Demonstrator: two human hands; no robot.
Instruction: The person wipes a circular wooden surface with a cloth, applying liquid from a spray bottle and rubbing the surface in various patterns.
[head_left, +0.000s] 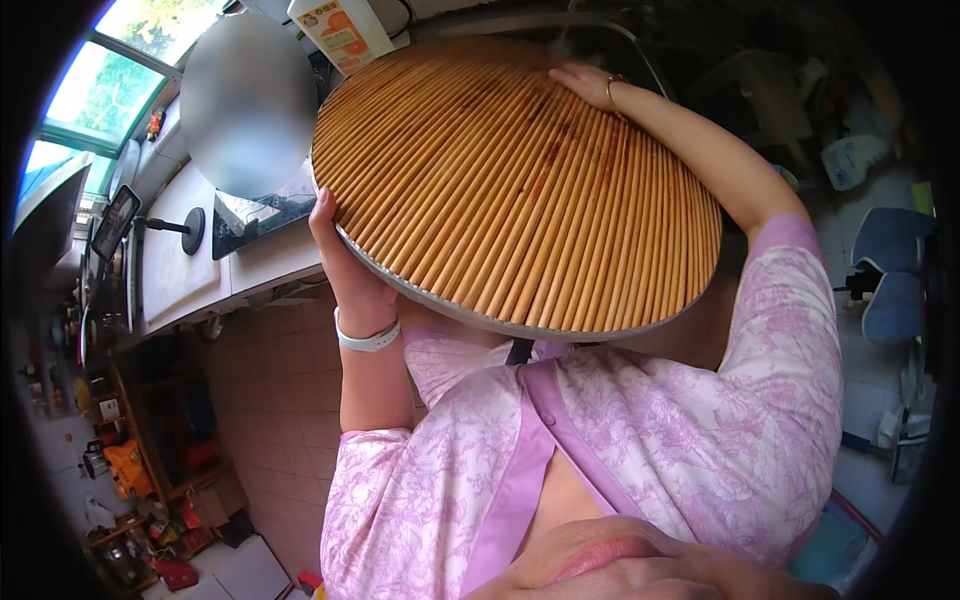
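Note:
A large round bamboo-slat tray (517, 202) with a metal rim is tilted up in front of my chest. Dark and reddish-brown stains mark its slats right of the middle. My left hand (349, 262), with a white watch band on the wrist, grips the rim at the left; its thumb shows at the edge and the other fingers are behind the tray. At the upper right, my right hand (589, 84) rests against the slatted face, with a gold-coloured bracelet on the wrist. Its fingertips are partly blurred. A thin stream of water (571, 19) falls near them.
Behind the tray is a sink with a metal rim (646, 52). A white bottle with an orange label (341, 34) stands beside it. Left, the counter (259, 259) bears a black glass panel (259, 225), a white board (180, 274) and a phone-like screen on a stand (118, 221).

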